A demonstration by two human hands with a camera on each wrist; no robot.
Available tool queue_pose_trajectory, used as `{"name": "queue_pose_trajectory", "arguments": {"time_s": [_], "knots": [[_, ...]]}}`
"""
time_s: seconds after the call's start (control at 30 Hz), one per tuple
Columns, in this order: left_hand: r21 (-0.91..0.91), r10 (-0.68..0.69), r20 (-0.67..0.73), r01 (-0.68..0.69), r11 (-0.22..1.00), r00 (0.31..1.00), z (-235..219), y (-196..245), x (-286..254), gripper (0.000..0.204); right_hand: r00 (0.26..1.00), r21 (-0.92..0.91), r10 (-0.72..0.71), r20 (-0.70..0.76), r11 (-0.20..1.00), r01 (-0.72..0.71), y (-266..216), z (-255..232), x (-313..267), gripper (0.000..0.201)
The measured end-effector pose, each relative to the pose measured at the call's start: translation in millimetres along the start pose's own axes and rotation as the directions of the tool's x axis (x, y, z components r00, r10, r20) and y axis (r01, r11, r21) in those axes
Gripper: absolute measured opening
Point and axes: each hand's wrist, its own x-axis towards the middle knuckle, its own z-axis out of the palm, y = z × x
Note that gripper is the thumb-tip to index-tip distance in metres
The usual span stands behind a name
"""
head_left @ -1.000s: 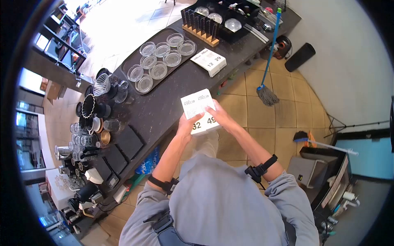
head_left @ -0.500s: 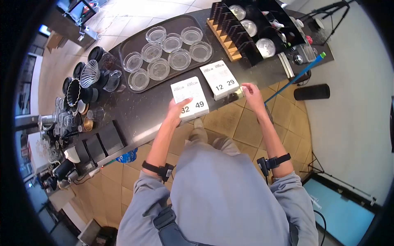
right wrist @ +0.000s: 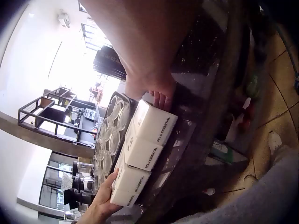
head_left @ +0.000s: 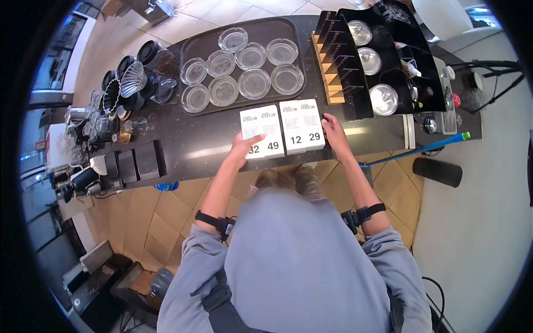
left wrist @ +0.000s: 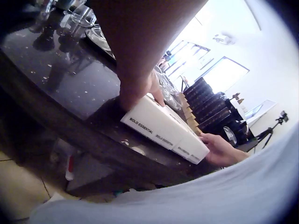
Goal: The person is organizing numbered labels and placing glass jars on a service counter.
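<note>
Two white boxes stand side by side near the counter's front edge. The left box (head_left: 261,125) is printed with 32 and 49, the right box (head_left: 300,119) with 12 and 29. My left hand (head_left: 242,149) grips the left box at its near left corner, thumb over the top. At the outer side of the right box is my right hand (head_left: 336,137), its fingers against that side. In the right wrist view the fingers (right wrist: 161,99) are partly hidden behind the box end. Black lettering runs along the front faces (left wrist: 163,137).
Behind the boxes lies a dark tray (head_left: 186,58) with several clear glass dishes. A wooden rack (head_left: 333,91) of black cards and a black organizer (head_left: 408,91) stand to the right. Glass drippers (head_left: 133,77) and black flat pads (head_left: 147,161) are on the left. A blue mop handle (head_left: 416,150) leans nearby.
The left box came down onto the counter and moved right, up beside the other box. My right hand let go of it and moved to the right box's outer side, and that box now stands straighter.
</note>
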Motion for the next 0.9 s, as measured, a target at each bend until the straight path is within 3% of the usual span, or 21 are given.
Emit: {"name": "queue_pose_trajectory", "arguments": {"time_s": [0.13,0.23,0.3,0.4,0.5,0.57,0.8,0.87,0.9], "knots": [[0.016,0.019,-0.013,-0.018,1.0,1.0,6.2,-3.9,0.3,0.053,0.997,0.004,0.028,0.072,1.0,-0.028,-5.7,12.0,6.7,0.043],[0.114,0.066,-0.019,-0.064,0.991,0.998,11.2,-4.9,2.5,0.051,0.994,-0.027,-0.066,0.085,0.997,0.068,-4.1,24.4,3.7,0.044],[0.115,0.059,-0.032,-0.055,0.992,0.998,14.0,-5.2,3.3,0.053,0.987,-0.113,-0.161,0.011,0.98,0.161,-3.8,30.1,2.9,0.045],[0.045,0.056,-0.094,-0.052,0.998,0.994,14.2,-9.2,4.5,0.056,0.981,-0.086,-0.18,0.069,0.979,0.186,0.5,28.6,9.5,0.046],[0.092,0.156,-0.096,-0.147,0.985,0.983,15.5,-15.9,7.5,0.058,0.977,-0.112,-0.195,0.089,0.972,0.205,7.5,27.3,10.4,0.046],[0.197,0.293,-0.214,-0.252,0.947,0.932,17.2,-22.9,10.5,0.062,0.978,-0.167,-0.184,0.101,0.966,0.199,3.2,26.3,13.7,0.048],[0.412,0.361,-0.14,-0.277,0.868,0.922,18.0,-7.4,10.4,0.066,0.978,-0.192,-0.192,0.087,0.96,0.205,-3.6,29.1,7.1,0.058],[0.677,0.499,-0.085,-0.318,0.664,0.862,12.5,-13.3,19.6,0.076,0.974,-0.204,-0.204,0.095,0.954,0.22,-13.0,30.6,1.3,0.061],[0.676,0.498,-0.081,-0.32,0.664,0.863,12.2,-17.6,21.6,0.076,0.974,-0.185,-0.204,0.096,0.958,0.219,-13.8,30.9,0.5,0.062]]}}
